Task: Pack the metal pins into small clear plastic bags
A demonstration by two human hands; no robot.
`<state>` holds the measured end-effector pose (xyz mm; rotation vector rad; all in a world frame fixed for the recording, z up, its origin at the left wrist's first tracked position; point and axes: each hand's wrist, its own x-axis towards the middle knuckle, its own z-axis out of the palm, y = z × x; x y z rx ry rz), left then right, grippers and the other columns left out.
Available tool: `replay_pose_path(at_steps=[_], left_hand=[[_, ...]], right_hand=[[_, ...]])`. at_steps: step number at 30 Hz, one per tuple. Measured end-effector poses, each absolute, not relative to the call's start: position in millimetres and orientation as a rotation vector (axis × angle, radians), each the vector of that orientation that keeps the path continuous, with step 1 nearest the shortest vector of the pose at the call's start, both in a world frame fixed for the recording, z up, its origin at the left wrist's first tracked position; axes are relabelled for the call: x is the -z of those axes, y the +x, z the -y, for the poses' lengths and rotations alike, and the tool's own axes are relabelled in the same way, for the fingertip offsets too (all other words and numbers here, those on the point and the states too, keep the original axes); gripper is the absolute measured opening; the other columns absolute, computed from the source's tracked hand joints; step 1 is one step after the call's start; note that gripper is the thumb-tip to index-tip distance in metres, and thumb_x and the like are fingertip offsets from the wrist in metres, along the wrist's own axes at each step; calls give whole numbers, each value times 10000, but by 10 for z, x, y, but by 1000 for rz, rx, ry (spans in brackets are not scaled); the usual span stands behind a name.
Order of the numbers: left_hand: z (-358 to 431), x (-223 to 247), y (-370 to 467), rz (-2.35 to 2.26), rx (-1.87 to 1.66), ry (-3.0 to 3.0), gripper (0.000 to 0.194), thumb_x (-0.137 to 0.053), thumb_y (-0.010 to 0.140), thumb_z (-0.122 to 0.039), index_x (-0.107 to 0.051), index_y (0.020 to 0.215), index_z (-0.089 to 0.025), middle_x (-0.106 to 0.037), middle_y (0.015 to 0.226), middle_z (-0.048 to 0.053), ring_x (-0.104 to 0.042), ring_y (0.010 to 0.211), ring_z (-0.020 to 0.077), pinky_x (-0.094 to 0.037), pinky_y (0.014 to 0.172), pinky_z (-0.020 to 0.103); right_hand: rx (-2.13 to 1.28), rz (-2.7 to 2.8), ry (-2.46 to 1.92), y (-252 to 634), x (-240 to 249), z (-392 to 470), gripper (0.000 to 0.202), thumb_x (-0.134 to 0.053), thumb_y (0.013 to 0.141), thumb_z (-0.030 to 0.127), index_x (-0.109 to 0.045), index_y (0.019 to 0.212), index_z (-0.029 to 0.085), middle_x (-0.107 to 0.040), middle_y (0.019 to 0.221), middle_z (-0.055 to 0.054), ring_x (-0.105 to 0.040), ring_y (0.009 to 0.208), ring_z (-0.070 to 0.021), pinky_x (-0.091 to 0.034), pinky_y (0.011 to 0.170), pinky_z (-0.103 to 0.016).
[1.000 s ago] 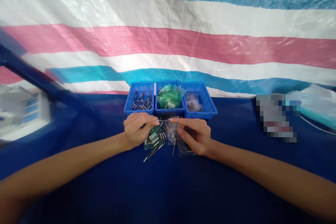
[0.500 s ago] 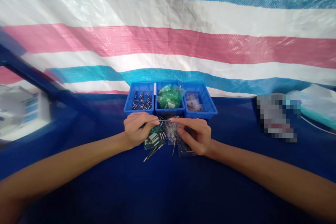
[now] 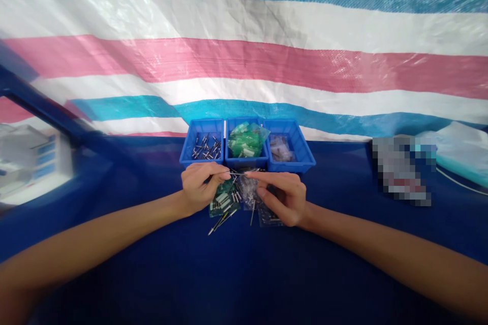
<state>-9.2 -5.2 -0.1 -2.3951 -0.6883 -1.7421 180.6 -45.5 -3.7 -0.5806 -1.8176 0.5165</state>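
A thin metal rod [image 3: 238,174] lies level above the pile of parts. My left hand [image 3: 204,185] pinches its left end between thumb and forefinger. The forefinger of my right hand [image 3: 285,195] is stretched out and touches the rod's right end, with the thumb apart below it and the other fingers curled. Under the hands are a green-tinted bag [image 3: 223,203] of pale cylinders, clear plastic bags [image 3: 249,190] and loose rivet-like metal pins [image 3: 222,222]. My right hand partly hides a dark-filled clear bag [image 3: 269,218].
Three blue bins stand behind the hands: a left bin [image 3: 185,155] with metal pins, a middle bin [image 3: 244,162] with green bags, and a right bin [image 3: 305,155] with clear bags. A pixelated object [image 3: 402,172] and a whitish bag [image 3: 461,150] lie right. Striped sheeting [image 3: 244,61] hangs behind.
Almost nothing differs. My left hand has shifted very slightly to the right; the rod stays between the hands.
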Motion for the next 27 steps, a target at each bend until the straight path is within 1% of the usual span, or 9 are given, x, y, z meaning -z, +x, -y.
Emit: replay_pose_path(at_steps=[4,10,12,16,23,27], left_hand=[[49,-1,-87,708,1771,-2386,140,-582,802,-218,-621,677,-167,-649,540,-30,-611,485,59,-492,492,142],[65,-45,-64,565,1749,-2468,118,-596,785,-176,-606,669,-154,-650,534,-32,-621,488,65,-501,491,134],[62,-46,-63,596,1761,-2437,133,-590,794,-187,-604,668,-147,-648,535,-26,-621,495,61,-504,506,130],[56,-30,-65,619,1766,-2437,145,-589,798,-211,-602,669,-146,-642,537,-27,-617,496,55,-506,510,126],[68,-39,-62,639,1754,-2437,126,-593,792,-196,-604,671,-163,-643,540,-38,-622,508,57,-514,515,131],[67,-39,-63,631,1751,-2435,127,-587,798,-193,-601,675,-162,-634,532,-40,-616,508,49,-509,513,123]], right_hand=[[-490,1839,-588,1802,25,453,343,-441,805,128,-581,1113,185,-527,549,36,-459,454,-78,-387,441,-199],[-427,1965,-417,1760,27,453,339,-407,799,114,-595,1076,169,-480,498,39,-377,387,-73,-300,379,-204],[-407,1933,-469,1762,22,460,313,-411,800,107,-611,1032,170,-486,488,39,-384,389,-75,-308,382,-206],[-408,1808,-661,1794,8,477,254,-434,804,105,-636,928,196,-569,545,34,-441,412,-69,-363,406,-198],[-423,1761,-671,1806,19,483,267,-452,790,106,-625,970,203,-530,521,52,-429,402,-65,-358,392,-195],[-427,1770,-674,1804,26,481,268,-459,789,103,-621,975,208,-538,529,50,-451,420,-69,-369,405,-197]])
